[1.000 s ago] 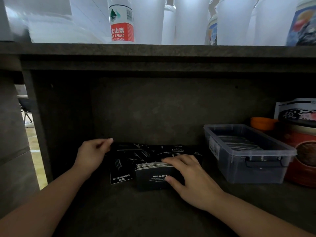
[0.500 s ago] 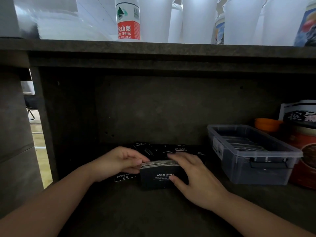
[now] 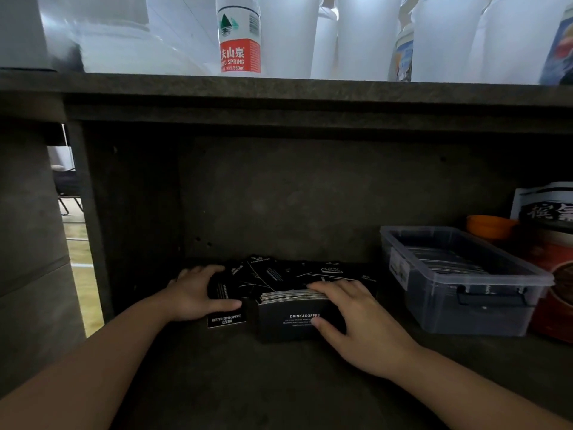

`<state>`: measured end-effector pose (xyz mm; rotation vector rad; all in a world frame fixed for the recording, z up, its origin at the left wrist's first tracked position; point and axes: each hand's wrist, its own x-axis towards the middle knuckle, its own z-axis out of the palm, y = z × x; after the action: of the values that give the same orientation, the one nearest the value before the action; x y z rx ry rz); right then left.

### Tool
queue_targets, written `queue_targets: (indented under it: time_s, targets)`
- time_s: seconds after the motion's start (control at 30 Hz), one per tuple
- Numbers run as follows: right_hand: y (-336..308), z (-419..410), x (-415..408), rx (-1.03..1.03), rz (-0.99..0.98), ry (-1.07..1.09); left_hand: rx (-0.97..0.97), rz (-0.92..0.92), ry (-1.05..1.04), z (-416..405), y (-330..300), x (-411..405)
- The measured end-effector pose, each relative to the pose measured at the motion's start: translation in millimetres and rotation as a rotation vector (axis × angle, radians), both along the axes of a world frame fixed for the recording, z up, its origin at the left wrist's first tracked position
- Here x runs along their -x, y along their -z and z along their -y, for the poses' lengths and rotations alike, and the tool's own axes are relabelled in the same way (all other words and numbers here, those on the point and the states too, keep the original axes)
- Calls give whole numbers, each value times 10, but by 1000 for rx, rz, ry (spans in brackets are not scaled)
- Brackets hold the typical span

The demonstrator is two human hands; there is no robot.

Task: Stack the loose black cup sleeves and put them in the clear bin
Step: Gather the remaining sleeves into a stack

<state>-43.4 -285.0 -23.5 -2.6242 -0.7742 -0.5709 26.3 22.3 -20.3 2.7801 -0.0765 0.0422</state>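
Note:
A stack of black cup sleeves (image 3: 294, 321) stands on edge on the dark lower shelf, its front printed DRINK&COFFEE. My right hand (image 3: 356, 321) grips it, fingers over the top edges and thumb on the front face. Loose black sleeves (image 3: 276, 276) lie scattered flat behind and to the left of the stack. My left hand (image 3: 195, 293) holds one loose sleeve (image 3: 226, 319) printed CAMPING CLUB, fingers on its far edge and thumb on top. The clear bin (image 3: 465, 311) sits to the right, open, with several sleeves (image 3: 446, 265) lying inside.
The shelf compartment has a low ceiling board (image 3: 279, 97) and a wall on the left (image 3: 93, 228). Right of the bin stand an orange lid (image 3: 490, 226) and a red can (image 3: 558, 283). A water bottle (image 3: 238, 38) and white cups (image 3: 366, 35) stand on the counter above.
My left hand brought a sleeve to the stack, then moved back left onto the loose CAMPING CLUB sleeve. My right hand has stayed on the stack.

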Motion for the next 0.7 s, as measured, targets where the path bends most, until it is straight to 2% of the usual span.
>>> queue_targets:
  time_s: [0.1, 0.2, 0.37, 0.43, 0.5, 0.57, 0.63, 0.7]
  targets:
    - [4, 5, 0, 3, 5, 0, 260, 206, -76, -34, -32, -21]
    - [4, -3, 3, 10, 15, -1, 356, 361, -132, -55, -119, -13]
    - [-7, 2, 6, 15, 5, -1, 431, 435, -204, -69, -137, 6]
    - [-7, -5, 7, 9, 4, -1, 635, 494, -215, -56, -164, 0]
    - [-5, -11, 15, 4, 3, -3, 1039, 426, -189, 6, -225, 30]
    - [-15, -17, 34, -10, -3, -11, 1311, 305, -159, 59, -261, 62]
    - [-32, -22, 60, -38, -28, -18, 1449, 254, -116, 79, -251, 54]
    - [-44, -25, 79, -62, -45, -24, 1491, 167, -50, 110, -234, 72]
